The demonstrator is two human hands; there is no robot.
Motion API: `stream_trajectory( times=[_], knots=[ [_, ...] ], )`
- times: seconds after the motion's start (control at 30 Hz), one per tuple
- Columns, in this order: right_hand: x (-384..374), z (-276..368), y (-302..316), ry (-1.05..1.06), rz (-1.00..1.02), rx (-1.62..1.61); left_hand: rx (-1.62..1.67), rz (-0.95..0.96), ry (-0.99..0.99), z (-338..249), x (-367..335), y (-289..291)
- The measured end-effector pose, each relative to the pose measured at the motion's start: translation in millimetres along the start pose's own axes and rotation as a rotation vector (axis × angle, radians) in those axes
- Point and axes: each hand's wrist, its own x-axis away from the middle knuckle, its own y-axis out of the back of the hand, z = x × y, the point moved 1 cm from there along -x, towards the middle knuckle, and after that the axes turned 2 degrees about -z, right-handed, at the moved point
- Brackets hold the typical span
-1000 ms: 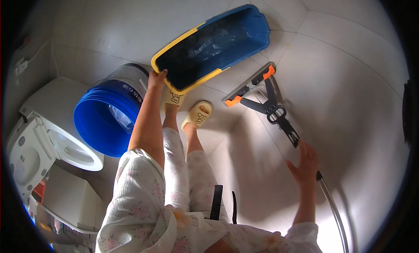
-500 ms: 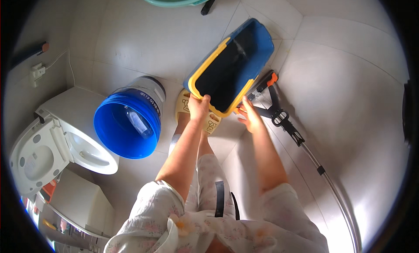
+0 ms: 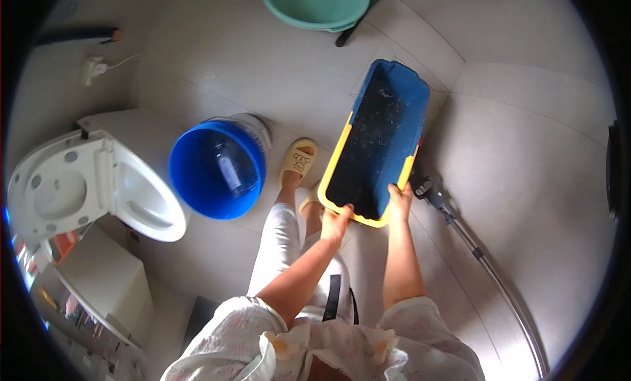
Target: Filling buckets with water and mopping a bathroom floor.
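Both my hands hold a long blue mop bucket with a yellow rim at its near end. Its dark inside looks wet, with pale specks and streaks. My left hand is closed on the yellow rim at the near left, thumb over the edge. At the near right, my right hand grips the rim the same way; the fingers beneath are hidden. A flat mop with a metal pole lies to the right, its head partly hidden behind the bucket.
A round blue bucket with a clear plastic bottle inside stands at the left. Beside it is a toilet with its lid raised. A green basin sits at the far edge. My feet wear yellow slippers.
My right hand, earlier loose with fingers apart by the rim, now grips it. The bucket has swung more lengthwise away from me and shifted right. The view has shifted, and my feet have moved.
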Motion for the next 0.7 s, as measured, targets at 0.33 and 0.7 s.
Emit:
stream_trajectory(
  times=[0.33, 0.7],
  knots=[
    [144.1, 124.0, 37.5, 0.178, 0.323, 0.404, -0.346, 0.245, 0.015, -22.9, 114.6, 154.0],
    [325.7, 152.0, -13.7, 0.38, 0.621, 0.538, -0.408, -0.359, -0.479, -35.6, 242.2, 223.3]
  ],
)
